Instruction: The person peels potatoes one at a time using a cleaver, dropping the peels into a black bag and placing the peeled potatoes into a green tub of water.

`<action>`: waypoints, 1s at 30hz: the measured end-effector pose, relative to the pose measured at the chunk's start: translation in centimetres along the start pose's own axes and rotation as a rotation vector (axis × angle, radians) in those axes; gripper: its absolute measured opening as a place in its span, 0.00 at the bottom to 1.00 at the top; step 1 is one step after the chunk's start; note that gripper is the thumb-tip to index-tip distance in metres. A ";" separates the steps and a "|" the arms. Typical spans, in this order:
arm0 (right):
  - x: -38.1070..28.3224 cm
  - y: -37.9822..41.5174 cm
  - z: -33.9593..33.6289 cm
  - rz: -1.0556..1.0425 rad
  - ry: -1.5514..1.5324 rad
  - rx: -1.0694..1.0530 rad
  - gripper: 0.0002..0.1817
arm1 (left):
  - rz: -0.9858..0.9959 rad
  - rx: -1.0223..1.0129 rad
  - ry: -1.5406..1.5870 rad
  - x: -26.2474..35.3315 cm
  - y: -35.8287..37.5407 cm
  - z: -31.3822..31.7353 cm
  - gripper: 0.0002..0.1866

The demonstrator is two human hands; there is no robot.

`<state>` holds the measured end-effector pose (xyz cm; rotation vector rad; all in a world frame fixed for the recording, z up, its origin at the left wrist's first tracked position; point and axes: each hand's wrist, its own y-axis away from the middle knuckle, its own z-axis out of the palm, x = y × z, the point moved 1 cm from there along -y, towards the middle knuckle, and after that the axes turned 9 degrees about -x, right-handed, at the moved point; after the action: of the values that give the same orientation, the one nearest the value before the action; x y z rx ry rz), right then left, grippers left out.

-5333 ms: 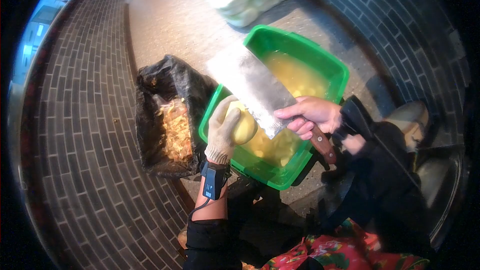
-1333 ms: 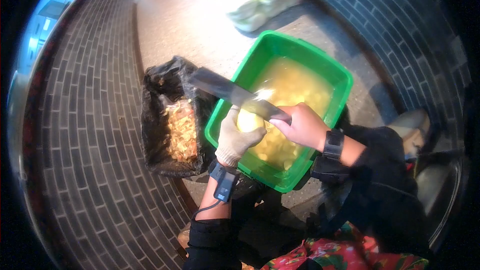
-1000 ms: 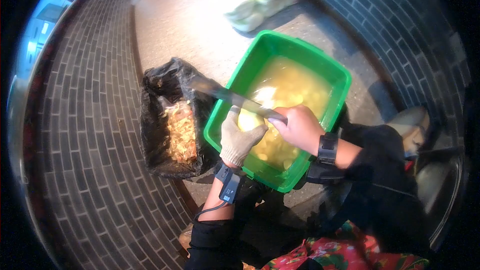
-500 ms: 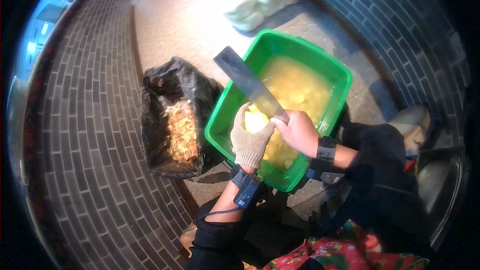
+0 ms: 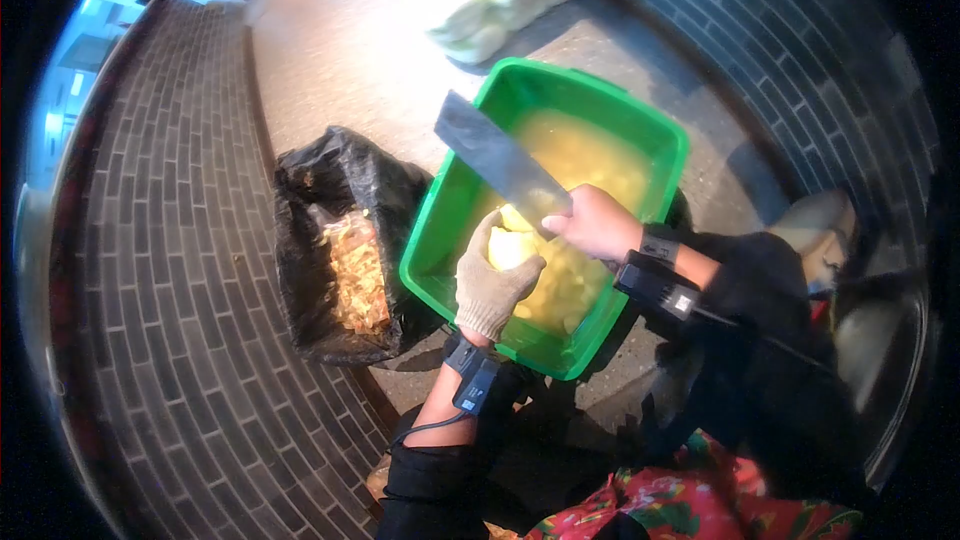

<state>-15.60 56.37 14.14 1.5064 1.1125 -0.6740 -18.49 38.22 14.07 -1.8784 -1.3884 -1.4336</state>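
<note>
My left hand [image 5: 492, 275], in a beige glove, grips a pale yellow peeled potato [image 5: 511, 247] over the left part of a green tub [image 5: 418, 240]. In my right hand [image 5: 600, 227] is a large wide-bladed knife [image 5: 500, 154], its blade slanting up and left across the tub. The blade's lower end is close above the potato; whether they touch I cannot tell. Cloudy yellowish water with several pale pieces [image 5: 560, 285] fills the tub's lower part.
A black plastic bag [image 5: 300, 230] holding peelings [image 5: 358, 275] stands left of the tub. Beyond the tub lies a clear bag of pale green vegetables [image 5: 490, 0]. Brick-patterned surfaces [image 5: 180, 240] flank both sides. A shoe [image 5: 820, 235] is at the right.
My right hand and the knife's lower end have shifted slightly up, and a thin slice-like piece now shows at the potato's top. The whole view has shifted a little.
</note>
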 end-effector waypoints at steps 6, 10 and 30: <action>2.2 -1.2 0.0 -0.045 0.323 0.065 0.14 | -0.081 -0.234 0.026 -1.3 -0.6 -0.6 0.35; 2.0 -0.5 0.2 -0.152 0.430 0.189 0.14 | -0.114 -0.326 0.201 -2.9 -1.1 -0.6 0.34; -0.4 -0.1 -1.1 -0.278 -0.078 0.040 0.16 | -0.172 -0.278 0.924 -1.9 -1.0 -4.0 0.31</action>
<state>-16.02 57.35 14.67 1.3583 1.2668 -0.9423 -21.26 34.70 13.74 -0.9472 -0.9105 -2.2517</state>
